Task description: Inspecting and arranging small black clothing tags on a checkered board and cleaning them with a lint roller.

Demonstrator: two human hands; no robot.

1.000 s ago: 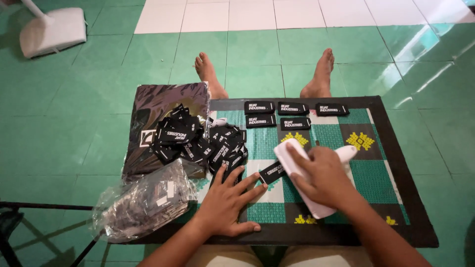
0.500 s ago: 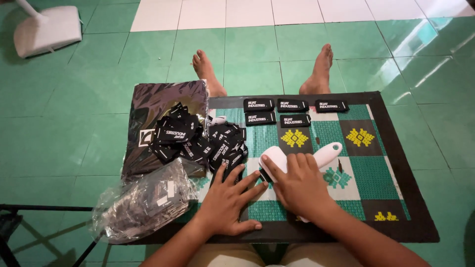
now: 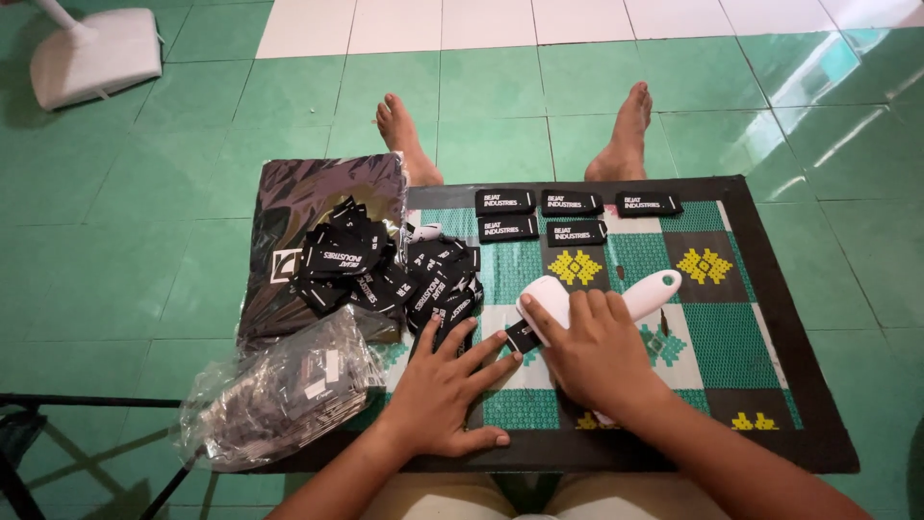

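The right hand (image 3: 599, 354), wrapped over a white handheld roller tool (image 3: 549, 300), has drawn back toward the body and to the left since a second ago, the tool's rounded head now closer to the left hand and its handle (image 3: 654, 292) slanting up to the right. The left hand (image 3: 445, 390) stays flat and spread wide, holding nothing, its fingertips pinning a single black label (image 3: 523, 336) that lies just under the tool's head, between the two hands. Beside the left fingers sits a loose heap of black labels (image 3: 385, 270); five finished labels (image 3: 574, 216) lie in two rows at the far edge. All rest on a green patterned mat (image 3: 751, 337) on a green tiled floor (image 3: 144, 221), with a clear plastic bag (image 3: 279, 390) at left, bare feet (image 3: 626, 135) beyond the mat and a white fan base (image 3: 96, 56) in the corner
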